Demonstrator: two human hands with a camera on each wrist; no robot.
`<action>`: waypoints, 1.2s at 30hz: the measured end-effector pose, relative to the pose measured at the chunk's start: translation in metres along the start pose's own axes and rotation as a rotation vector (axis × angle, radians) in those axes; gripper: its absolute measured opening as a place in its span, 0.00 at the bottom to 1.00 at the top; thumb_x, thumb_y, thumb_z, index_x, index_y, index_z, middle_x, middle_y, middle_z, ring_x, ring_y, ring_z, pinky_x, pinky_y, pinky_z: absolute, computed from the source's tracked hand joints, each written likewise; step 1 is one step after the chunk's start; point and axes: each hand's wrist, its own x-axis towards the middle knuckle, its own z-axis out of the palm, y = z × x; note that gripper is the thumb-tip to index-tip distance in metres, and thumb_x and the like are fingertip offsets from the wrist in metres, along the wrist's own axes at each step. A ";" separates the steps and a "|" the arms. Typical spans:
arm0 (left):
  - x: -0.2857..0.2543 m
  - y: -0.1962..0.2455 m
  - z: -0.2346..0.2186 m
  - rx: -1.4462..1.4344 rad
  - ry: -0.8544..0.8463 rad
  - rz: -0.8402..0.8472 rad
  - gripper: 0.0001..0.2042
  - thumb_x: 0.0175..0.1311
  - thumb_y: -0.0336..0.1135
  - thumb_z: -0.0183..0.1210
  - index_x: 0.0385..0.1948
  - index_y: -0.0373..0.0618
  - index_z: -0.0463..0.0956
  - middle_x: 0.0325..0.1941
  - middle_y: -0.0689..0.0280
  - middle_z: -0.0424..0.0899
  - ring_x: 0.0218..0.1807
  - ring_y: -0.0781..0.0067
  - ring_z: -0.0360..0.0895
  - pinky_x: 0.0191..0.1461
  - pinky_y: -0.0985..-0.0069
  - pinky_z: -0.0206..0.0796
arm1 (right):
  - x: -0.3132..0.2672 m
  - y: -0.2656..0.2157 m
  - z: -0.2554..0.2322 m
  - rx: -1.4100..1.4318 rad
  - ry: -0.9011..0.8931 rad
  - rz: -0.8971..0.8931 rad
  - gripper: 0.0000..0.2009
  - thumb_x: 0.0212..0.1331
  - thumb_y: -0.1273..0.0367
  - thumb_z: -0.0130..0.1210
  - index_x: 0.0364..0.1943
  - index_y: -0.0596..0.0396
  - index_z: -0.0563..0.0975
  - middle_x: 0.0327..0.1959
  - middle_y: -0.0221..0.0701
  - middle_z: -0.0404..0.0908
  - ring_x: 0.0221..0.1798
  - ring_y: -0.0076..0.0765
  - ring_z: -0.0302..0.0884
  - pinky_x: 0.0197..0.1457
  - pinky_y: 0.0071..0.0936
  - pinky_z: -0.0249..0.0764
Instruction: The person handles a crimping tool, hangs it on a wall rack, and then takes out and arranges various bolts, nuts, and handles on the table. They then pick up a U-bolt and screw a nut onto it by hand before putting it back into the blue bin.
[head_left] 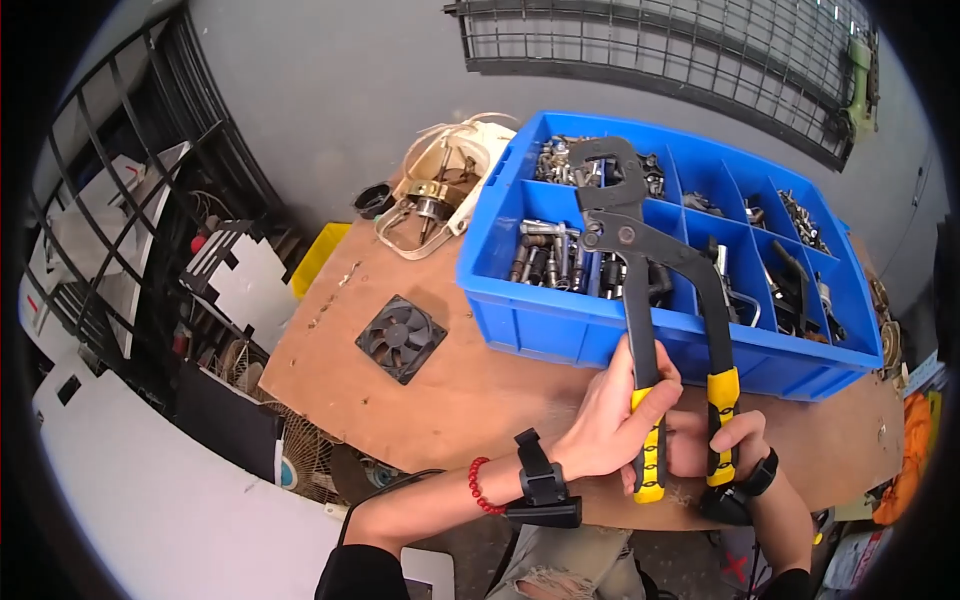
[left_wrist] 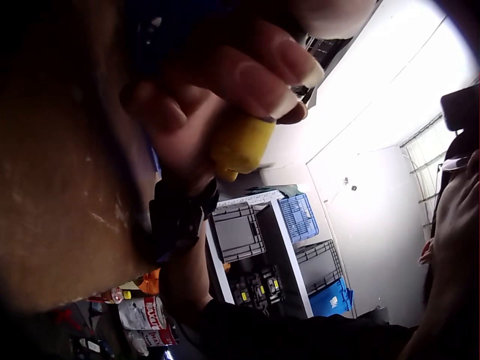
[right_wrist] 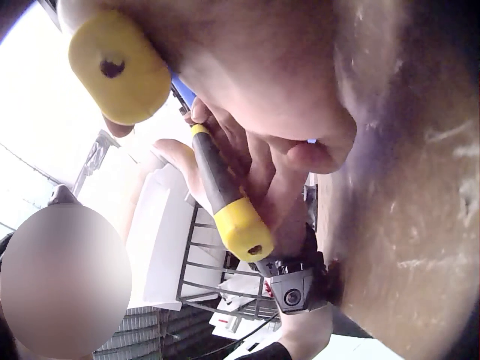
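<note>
Both hands hold a black long-handled tool (head_left: 640,290) upright, a plier-like piece with a hooked, C-shaped head and a pivot bolt. My left hand (head_left: 603,425) grips its left handle, the thumb across the yellow-and-black grip (head_left: 650,450). Round the right handle curls my right hand (head_left: 748,435), thumb over the front of that grip (head_left: 722,400). The handles stand apart, and the head overlaps the blue divided bin (head_left: 560,318) in the head view. From the right wrist, the yellow butt (right_wrist: 120,67) of one handle shows close up, with the other handle (right_wrist: 225,187) behind.
Sockets (head_left: 550,258), bolts and other metal parts fill the bin's compartments. On the brown tabletop (head_left: 330,370) lie a black cooling fan (head_left: 401,339) and, farther back, a white housing with a motor (head_left: 435,200). A black rack (head_left: 130,200) stands at the left.
</note>
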 end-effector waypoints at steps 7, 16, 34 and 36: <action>0.002 0.003 -0.001 0.168 0.070 -0.069 0.14 0.73 0.40 0.56 0.48 0.42 0.64 0.34 0.66 0.76 0.34 0.81 0.70 0.38 0.78 0.67 | 0.004 0.003 0.004 -0.238 0.046 -0.087 0.46 0.32 0.59 0.58 0.64 0.66 0.63 0.58 0.40 0.72 0.63 0.37 0.67 0.70 0.32 0.55; 0.005 0.006 0.003 0.117 0.093 -0.046 0.13 0.67 0.34 0.63 0.46 0.41 0.70 0.30 0.68 0.77 0.31 0.81 0.74 0.34 0.77 0.67 | -0.006 0.011 -0.004 -0.532 0.135 -0.176 0.45 0.41 0.67 0.62 0.70 0.66 0.60 0.70 0.38 0.66 0.74 0.38 0.58 0.79 0.35 0.47; 0.004 0.000 0.005 0.176 0.239 -0.030 0.05 0.69 0.29 0.61 0.34 0.41 0.74 0.25 0.72 0.79 0.27 0.88 0.74 0.30 0.86 0.65 | -0.002 -0.005 -0.007 -0.728 0.437 -0.360 0.14 0.65 0.73 0.58 0.53 0.63 0.76 0.39 0.34 0.85 0.44 0.27 0.83 0.51 0.27 0.77; 0.001 0.000 0.005 0.254 0.240 0.002 0.05 0.69 0.29 0.61 0.34 0.40 0.75 0.24 0.71 0.80 0.27 0.87 0.74 0.30 0.85 0.65 | -0.002 -0.004 -0.011 -0.561 0.480 -0.273 0.10 0.66 0.71 0.59 0.47 0.61 0.77 0.32 0.30 0.82 0.34 0.22 0.80 0.39 0.23 0.75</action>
